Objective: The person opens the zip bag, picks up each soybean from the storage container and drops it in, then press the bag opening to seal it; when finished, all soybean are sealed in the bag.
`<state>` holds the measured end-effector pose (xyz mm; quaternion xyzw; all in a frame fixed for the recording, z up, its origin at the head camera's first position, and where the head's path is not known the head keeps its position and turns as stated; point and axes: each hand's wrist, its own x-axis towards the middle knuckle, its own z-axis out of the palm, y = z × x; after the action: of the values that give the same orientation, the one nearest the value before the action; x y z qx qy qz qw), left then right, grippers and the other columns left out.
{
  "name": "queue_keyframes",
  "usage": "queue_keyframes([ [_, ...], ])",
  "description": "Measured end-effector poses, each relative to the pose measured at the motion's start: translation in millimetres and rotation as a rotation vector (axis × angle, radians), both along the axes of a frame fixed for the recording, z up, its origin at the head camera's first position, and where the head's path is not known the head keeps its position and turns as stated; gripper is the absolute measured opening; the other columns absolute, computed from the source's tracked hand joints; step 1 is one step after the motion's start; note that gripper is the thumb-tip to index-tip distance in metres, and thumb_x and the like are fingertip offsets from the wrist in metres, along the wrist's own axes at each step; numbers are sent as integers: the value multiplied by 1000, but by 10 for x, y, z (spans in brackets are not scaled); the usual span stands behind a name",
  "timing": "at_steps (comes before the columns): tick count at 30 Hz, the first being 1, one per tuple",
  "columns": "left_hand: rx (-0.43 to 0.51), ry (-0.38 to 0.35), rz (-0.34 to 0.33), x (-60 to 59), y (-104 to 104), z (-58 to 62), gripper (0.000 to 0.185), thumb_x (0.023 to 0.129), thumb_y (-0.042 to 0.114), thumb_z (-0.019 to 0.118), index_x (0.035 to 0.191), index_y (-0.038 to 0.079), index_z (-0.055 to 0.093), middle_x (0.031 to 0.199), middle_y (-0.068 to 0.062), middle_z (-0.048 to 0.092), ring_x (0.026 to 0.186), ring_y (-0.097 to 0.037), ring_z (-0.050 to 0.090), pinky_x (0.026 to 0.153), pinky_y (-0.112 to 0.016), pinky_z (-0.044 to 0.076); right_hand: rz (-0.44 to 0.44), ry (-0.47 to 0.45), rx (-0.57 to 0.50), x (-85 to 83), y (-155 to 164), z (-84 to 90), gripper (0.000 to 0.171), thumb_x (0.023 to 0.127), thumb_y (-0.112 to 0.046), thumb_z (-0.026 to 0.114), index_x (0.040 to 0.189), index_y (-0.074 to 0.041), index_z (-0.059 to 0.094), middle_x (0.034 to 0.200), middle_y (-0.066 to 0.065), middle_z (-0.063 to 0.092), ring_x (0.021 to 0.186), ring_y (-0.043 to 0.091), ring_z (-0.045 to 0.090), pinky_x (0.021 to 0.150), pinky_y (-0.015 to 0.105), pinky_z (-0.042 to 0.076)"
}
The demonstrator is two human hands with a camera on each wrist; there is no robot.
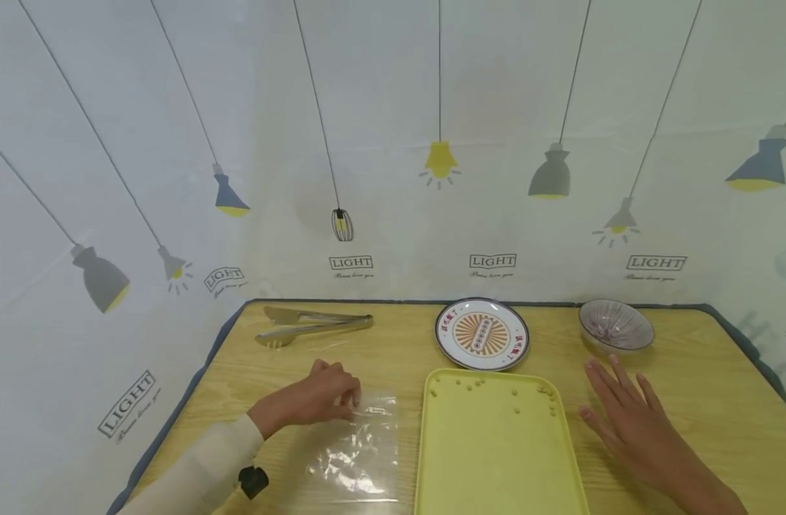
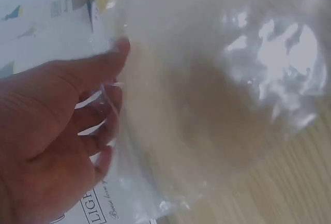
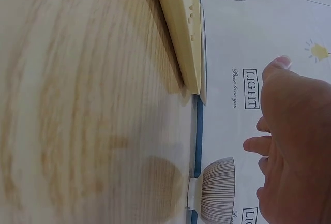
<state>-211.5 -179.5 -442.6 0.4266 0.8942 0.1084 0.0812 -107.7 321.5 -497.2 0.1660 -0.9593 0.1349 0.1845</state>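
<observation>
My left hand (image 1: 322, 395) pinches the upper edge of a clear plastic bag (image 1: 367, 458) between thumb and curled fingers. In the left wrist view the bag (image 2: 186, 105) spreads out from the fingertips, glossy and wrinkled, with the wood grain showing through it. My right hand (image 1: 637, 422) hovers with fingers spread, holding nothing, between a yellow tray (image 1: 495, 458) and a striped bowl (image 1: 616, 327). Several small pale round pieces (image 1: 476, 384) lie scattered along the tray's far end. From the right wrist view, the thumb and fingers of that hand (image 3: 295, 136) stand apart above the table.
Metal tongs (image 1: 322, 323) lie at the back left of the wooden table (image 1: 380, 350). A white plate (image 1: 482, 334) with an orange sunburst print sits just behind the tray. Behind the table's dark blue edge hangs a white sheet (image 1: 393, 207) printed with lamps.
</observation>
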Motion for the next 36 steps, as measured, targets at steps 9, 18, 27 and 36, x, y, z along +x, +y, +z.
queue_keyframes([
  [9,78,123,-37,-25,-28,2,27,87,-3,72,71,15,59,71,9,53,67,0,43,63,-18,41,7,-19,-13,10,-6,-41,65,105,-29,54,158,0,29,157,26,38,157,11,-13,125,37,-18],
  [18,-41,423,-112,3,4,43,19,96,10,67,83,17,55,67,7,59,54,-4,48,50,-19,39,18,-1,-13,10,4,-64,65,105,-27,54,159,-2,28,158,25,38,159,16,-9,125,37,-17],
  [27,-186,179,-58,129,-13,130,35,97,1,62,117,27,73,152,-31,43,141,-49,43,109,-63,41,-2,-77,-34,48,16,-66,66,106,-29,53,161,-10,23,157,30,37,159,25,-11,125,54,-14],
  [36,34,453,-124,-6,-16,-130,41,82,-14,72,106,19,70,119,-5,66,101,-16,67,76,-25,57,-2,-80,-39,45,12,-62,68,105,-29,53,163,-20,19,156,31,37,159,31,-8,124,58,-12],
])
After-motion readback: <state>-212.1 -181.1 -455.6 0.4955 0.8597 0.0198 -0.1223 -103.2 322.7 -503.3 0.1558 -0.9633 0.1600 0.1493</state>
